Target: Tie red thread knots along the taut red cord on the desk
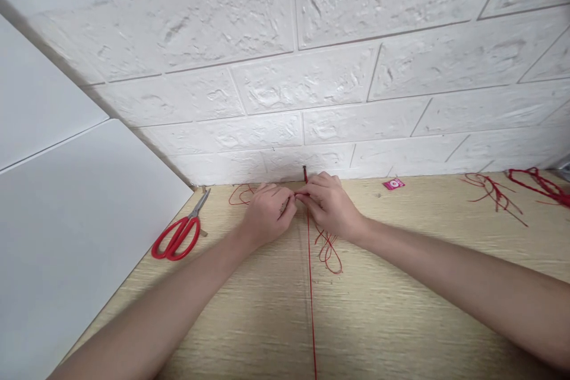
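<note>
A taut red cord runs from a dark nail near the base of the wall toward me. Close to the nail, my left hand and my right hand meet with fingertips pinched together. Both are closed on thin red cord, though the bit between the fingers is mostly hidden. Loose loops of red cord hang below my right hand. More thin red cord curls out to the left of my left hand.
Red-handled scissors lie at the left beside a white panel. A small pink packet rests by the white brick-pattern wall. Red cord scraps and a thicker red cord bundle lie at the right on the wooden surface.
</note>
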Demonstrator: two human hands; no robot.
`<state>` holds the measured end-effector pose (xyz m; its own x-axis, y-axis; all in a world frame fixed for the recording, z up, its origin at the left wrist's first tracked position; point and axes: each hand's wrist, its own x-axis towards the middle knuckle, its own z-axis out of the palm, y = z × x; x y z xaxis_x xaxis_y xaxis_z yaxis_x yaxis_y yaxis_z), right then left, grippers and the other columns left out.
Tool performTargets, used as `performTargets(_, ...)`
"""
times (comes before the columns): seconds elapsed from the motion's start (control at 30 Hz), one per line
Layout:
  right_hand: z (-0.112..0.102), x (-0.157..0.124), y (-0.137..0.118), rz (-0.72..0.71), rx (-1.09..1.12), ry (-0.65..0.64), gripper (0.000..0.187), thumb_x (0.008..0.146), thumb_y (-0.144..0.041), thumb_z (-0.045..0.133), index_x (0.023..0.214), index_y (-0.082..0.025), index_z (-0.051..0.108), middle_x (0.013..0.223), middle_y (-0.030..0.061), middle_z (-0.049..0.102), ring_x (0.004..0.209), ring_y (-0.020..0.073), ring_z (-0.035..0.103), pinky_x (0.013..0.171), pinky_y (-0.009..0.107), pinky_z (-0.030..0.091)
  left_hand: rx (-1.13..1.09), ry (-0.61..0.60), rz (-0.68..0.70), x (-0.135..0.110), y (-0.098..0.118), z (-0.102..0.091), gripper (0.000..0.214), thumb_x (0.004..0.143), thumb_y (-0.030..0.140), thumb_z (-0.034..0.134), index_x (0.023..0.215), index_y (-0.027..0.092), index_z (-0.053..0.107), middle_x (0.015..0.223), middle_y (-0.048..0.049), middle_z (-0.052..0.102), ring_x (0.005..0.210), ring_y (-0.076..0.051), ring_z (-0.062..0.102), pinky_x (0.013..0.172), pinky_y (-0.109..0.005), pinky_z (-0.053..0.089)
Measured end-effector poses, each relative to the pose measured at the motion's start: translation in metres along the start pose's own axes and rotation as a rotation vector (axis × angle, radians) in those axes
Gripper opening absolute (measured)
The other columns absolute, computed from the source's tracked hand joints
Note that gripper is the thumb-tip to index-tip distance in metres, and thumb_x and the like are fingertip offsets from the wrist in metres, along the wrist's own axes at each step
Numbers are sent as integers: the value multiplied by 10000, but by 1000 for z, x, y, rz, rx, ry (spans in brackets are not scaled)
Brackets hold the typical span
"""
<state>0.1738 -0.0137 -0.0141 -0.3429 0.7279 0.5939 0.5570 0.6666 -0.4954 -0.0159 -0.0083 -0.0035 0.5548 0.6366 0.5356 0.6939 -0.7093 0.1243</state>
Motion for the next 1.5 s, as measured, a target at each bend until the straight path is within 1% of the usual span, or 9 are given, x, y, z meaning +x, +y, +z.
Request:
performTargets(0.4,-11,-1,-6,-17,155,112,136,883,-174,515,752,-206,510,804,51,560,851,233,497,781,406,389,101,97,-429,5,-8,1,218,956,235,477,790,196,614,754,-5,695,748,-197,616,771,-375,343)
performTargets(0.5,-10,-2,-8,9,110,118,60,901,-244,551,860,-205,573,959,75,605,955,255,514,839,428,391,60,89,-328,5,-6,0,206,964,231,469,831,189,621,803,-19,701,794,-201,618,779,-373,353)
performTargets(0.63,-6,0,-7,55,26,74,216,922,-334,610,1100,-211,608,1127,96,620,1072,278,513,873,431,385,11,-18,-65,2,-1,-4,205,976,206,428,913,176,621,814,-35,672,787,-193,594,768,-366,362)
performTargets(0.7,-4,1,-5,46,-2,13,101,953,-280,567,999,-211,626,1024,75,648,1021,261,532,841,413,379,24,-50,-6,2,1,-5,223,982,210,418,891,177,619,781,-34,653,766,-190,579,750,-366,355)
performTargets(0.83,-2,2,-2,51,-12,-23,131,943,-153,516,834,-201,570,846,46,629,909,234,540,775,387,366,54,-61,7,1,2,-5,235,980,225,432,850,188,624,748,-29,645,748,-188,573,744,-368,342)
performTargets(1.17,-12,-2,-7,8,126,189,130,931,-195,464,805,-220,476,792,38,549,805,222,484,752,396,379,-12,129,-435,5,-9,-2,228,959,232,478,817,202,654,766,1,711,745,-185,624,786,-384,350)
performTargets(1.27,-11,-1,-7,61,92,203,58,924,-251,526,954,-206,546,973,76,599,952,253,518,848,429,400,1,94,-316,4,-8,-2,228,969,239,464,833,193,640,794,-19,704,775,-192,616,779,-379,356)
performTargets(1.4,-7,0,-7,38,52,147,409,920,-313,599,1302,-199,503,1269,124,578,1168,286,491,953,454,390,37,-11,-57,2,-3,-4,238,984,229,416,895,185,632,804,-44,667,788,-197,587,770,-374,364)
performTargets(1.5,-3,1,-4,35,14,36,203,960,-274,556,1145,-221,618,1105,89,669,1062,268,546,882,435,390,59,-42,-1,1,-1,-5,248,990,235,406,911,189,637,801,-49,652,786,-199,574,769,-375,365)
